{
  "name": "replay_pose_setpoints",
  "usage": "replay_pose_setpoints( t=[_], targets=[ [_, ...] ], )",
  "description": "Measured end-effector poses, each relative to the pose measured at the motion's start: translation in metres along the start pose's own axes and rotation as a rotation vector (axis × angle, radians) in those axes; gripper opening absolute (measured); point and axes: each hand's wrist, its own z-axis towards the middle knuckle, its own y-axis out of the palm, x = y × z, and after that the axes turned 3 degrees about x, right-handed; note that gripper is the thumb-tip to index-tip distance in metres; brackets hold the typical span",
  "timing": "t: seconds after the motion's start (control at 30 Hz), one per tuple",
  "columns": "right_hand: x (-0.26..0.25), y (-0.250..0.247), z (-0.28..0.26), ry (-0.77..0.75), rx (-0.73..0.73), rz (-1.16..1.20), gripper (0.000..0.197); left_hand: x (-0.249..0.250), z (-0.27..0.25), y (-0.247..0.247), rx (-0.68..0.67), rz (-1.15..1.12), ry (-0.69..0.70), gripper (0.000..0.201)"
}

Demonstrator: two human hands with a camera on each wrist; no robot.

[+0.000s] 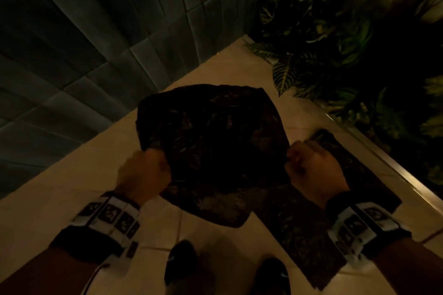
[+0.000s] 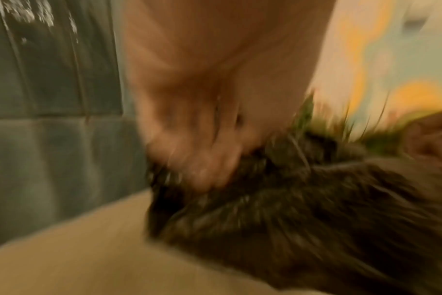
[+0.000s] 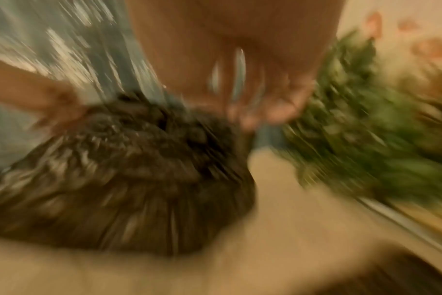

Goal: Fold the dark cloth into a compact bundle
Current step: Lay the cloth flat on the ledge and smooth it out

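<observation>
The cloth (image 1: 211,148) hangs in the middle of the frame between both hands, above the floor (image 1: 60,189). The left hand (image 1: 143,172) grips its left edge and the right hand (image 1: 314,170) its right edge, equally near. Its long axis probably runs away from the person, so I judge the next fold brings the hands together.

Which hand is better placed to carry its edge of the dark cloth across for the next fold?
Probably the left hand: it grips the dark cloth over bare floor. The right hand also grips it, but near the plants.
</observation>
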Motion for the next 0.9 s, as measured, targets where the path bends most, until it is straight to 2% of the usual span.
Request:
replay_pose_setpoints(
  t=[0.03,0.07,0.1,0.13,0.2,0.27,0.33,0.4,0.47,0.5,0.57,0.67,0.7,0.77,0.9],
  targets=[
    [-0.008,0.003,0.007,-0.075,0.106,0.087,0.016,0.010,0.002,-0.006,0.245,-0.099,0.053,0.010],
    [-0.017,0.007,0.014,-0.159,0.142,0.153,0.019,0.022,0.004,-0.013,0.450,-0.201,0.137,0.008],
    [-0.026,0.010,0.021,-0.248,0.136,0.189,0.023,0.030,0.008,-0.017,0.565,-0.311,0.248,0.008],
    [-0.035,0.012,0.029,-0.331,0.104,0.186,0.028,0.039,0.015,-0.019,0.589,-0.397,0.363,0.012],
    [-0.047,0.021,0.040,-0.453,-0.028,0.095,0.042,0.047,0.036,-0.016,0.406,-0.352,0.546,0.031],
    [-0.051,0.028,0.051,-0.458,-0.224,-0.075,0.059,0.050,0.059,-0.013,0.111,-0.037,0.592,0.060],
    [-0.049,0.032,0.058,-0.433,-0.403,-0.265,0.067,0.050,0.073,-0.012,-0.120,0.204,0.599,0.074],
    [-0.045,0.034,0.062,-0.426,-0.510,-0.350,0.063,0.045,0.081,-0.008,-0.171,0.229,0.671,0.066],
    [-0.041,0.038,0.064,-0.426,-0.558,-0.296,0.048,0.038,0.085,-0.002,-0.127,0.188,0.730,0.039],
    [-0.040,0.039,0.067,-0.435,-0.540,-0.258,0.042,0.034,0.087,-0.001,-0.080,0.141,0.767,0.026],
    [-0.038,0.042,0.068,-0.460,-0.432,-0.188,0.036,0.026,0.093,0.003,0.057,0.028,0.827,0.012],
    [-0.036,0.042,0.069,-0.460,-0.188,-0.013,0.029,0.012,0.103,0.000,0.399,-0.043,0.825,0.010],
    [-0.037,0.044,0.065,-0.432,-0.115,0.046,0.028,0.008,0.104,-0.002,0.464,-0.033,0.796,0.011],
    [-0.042,0.054,0.061,-0.375,-0.018,0.144,0.024,0.002,0.103,-0.004,0.525,-0.027,0.773,0.015],
    [-0.059,0.084,0.051,-0.313,0.105,0.310,0.014,-0.013,0.090,-0.008,0.623,-0.144,0.813,0.020]
  ],
)
